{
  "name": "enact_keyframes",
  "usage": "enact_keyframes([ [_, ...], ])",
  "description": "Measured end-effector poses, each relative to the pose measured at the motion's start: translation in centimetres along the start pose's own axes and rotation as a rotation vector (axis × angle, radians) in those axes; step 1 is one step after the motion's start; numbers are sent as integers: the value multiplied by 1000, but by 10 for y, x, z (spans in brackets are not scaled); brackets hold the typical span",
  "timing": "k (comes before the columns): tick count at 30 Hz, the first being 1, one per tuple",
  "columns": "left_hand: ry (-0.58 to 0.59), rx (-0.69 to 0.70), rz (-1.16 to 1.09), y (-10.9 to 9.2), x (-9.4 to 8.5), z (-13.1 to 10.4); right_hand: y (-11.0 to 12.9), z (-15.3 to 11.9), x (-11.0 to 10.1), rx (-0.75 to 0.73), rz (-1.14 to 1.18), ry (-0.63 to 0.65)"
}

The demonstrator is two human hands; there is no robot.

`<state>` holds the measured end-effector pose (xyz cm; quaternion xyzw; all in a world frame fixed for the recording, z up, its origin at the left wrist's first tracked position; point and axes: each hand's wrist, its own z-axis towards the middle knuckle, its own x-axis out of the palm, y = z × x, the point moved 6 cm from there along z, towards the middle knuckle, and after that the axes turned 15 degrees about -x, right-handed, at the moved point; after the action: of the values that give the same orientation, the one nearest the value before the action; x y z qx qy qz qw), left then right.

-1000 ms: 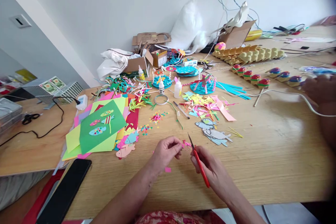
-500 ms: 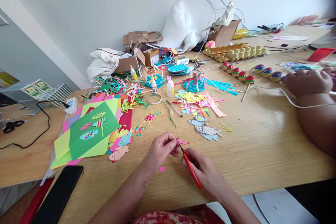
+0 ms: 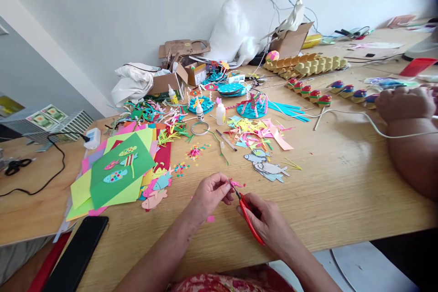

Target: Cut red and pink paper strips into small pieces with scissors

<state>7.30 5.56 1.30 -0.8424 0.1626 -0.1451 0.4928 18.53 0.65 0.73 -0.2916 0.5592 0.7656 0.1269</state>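
My left hand [image 3: 215,194] is closed in a pinch over the table, thumb against forefinger. Whatever sits between those fingertips is too small and hidden to name. In my right hand [image 3: 265,219] is a pair of red-handled scissors [image 3: 251,221], its dark blades reaching up to the left fingertips. Small pink paper scraps [image 3: 237,184] lie just beyond the blades. A pink paper square [image 3: 211,219] rests on the table below my left hand. Farther forward are grey and blue paper fish [image 3: 272,169] and a pile of paper strips [image 3: 255,127].
On the left, a green sheet [image 3: 119,169] with decorated fish tops stacked coloured paper, near a black phone [image 3: 77,253]. Glue bottles [image 3: 221,113], a tape roll [image 3: 200,128] and a pen [image 3: 226,140] stand or lie ahead. Another person's arm [image 3: 410,146] rests at right by a white cable [image 3: 376,132].
The scissors' red handles look slightly farther apart, with the blades still at my left fingertips. My hands have hardly moved. The other person's hand has shifted slightly right.
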Motion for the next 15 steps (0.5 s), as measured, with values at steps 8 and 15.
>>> enact_keyframes([
  [8, 3, 10, -19, 0, 0, 1, -2, -2, 0, 30, -20, 35],
  [15, -19, -3, -23, 1, -2, 1, -2, -1, -2, 9, -63, 33],
])
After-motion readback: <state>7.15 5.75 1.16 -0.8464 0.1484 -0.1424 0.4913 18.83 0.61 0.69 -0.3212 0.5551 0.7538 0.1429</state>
